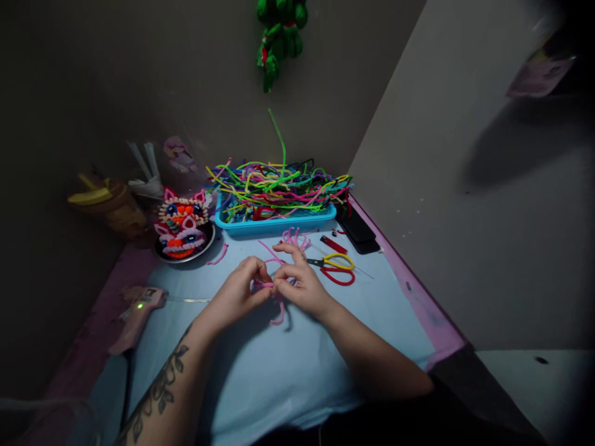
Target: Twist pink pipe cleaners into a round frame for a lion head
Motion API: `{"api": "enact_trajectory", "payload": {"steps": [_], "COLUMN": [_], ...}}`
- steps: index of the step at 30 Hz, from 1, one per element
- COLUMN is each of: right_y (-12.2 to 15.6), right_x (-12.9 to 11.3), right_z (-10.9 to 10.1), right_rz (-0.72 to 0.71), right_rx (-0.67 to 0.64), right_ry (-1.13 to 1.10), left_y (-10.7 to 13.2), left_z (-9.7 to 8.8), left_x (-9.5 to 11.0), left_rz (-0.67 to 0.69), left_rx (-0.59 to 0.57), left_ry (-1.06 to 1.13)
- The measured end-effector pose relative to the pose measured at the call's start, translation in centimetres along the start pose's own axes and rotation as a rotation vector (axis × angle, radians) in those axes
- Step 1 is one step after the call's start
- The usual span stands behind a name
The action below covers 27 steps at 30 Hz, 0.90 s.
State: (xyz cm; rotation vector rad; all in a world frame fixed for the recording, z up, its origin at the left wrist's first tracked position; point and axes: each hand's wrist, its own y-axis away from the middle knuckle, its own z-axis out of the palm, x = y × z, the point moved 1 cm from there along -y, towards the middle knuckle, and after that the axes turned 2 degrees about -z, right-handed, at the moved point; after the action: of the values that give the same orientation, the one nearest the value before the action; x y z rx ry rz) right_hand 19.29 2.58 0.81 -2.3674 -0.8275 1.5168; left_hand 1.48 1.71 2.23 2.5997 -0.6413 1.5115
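Observation:
Over the middle of the blue-covered table (302,365), both hands pinch a pink pipe cleaner (277,314). My left hand (239,291) has thumb and index finger closed on it. My right hand (304,288) grips the same pink piece with thumb and fingertips, its index finger raised. Loose pink ends stick out above and hang below the fingers; the part between the fingertips is mostly hidden. Just beyond my right hand lie curled pink pipe cleaners (295,237) and scissors (339,266) with one yellow and one red handle.
A blue tray (279,226) heaped with colourful pipe cleaners stands at the back. To its left, a bowl (195,255) holds fuzzy animal-face figures (183,229). A pink glue gun (139,316) lies left; a red lighter (333,244) and black phone (357,229) lie right.

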Motion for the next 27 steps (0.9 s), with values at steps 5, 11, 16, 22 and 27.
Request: {"api": "enact_trajectory", "payload": {"steps": [5, 11, 16, 22, 27], "right_y": [-0.2, -0.1, -0.1, -0.1, -0.4], "right_x": [0.7, 1.9, 3.2, 3.8, 3.2], "right_z": [-0.3, -0.9, 0.5, 2.8, 3.3], "right_rz": [0.116, 0.139, 0.352, 0.654, 0.749], "right_rx": [0.042, 0.343, 0.329, 0.148, 0.184], "right_ry": [-0.098, -0.178, -0.385, -0.82, -0.973], "left_y": [-0.4, -1.2, -1.8, -2.3, -2.3], "left_z": [0.0, -0.6, -0.3, 1.0, 2.1], "left_x": [-0.3, -1.7, -2.3, -2.4, -1.6], "left_rz": [-0.116, -0.442, -0.694, -0.776, -0.699], "left_rx": [0.071, 0.337, 0.487, 0.633, 0.569], "left_ry": [0.314, 1.002, 1.269, 1.466, 1.504]}}
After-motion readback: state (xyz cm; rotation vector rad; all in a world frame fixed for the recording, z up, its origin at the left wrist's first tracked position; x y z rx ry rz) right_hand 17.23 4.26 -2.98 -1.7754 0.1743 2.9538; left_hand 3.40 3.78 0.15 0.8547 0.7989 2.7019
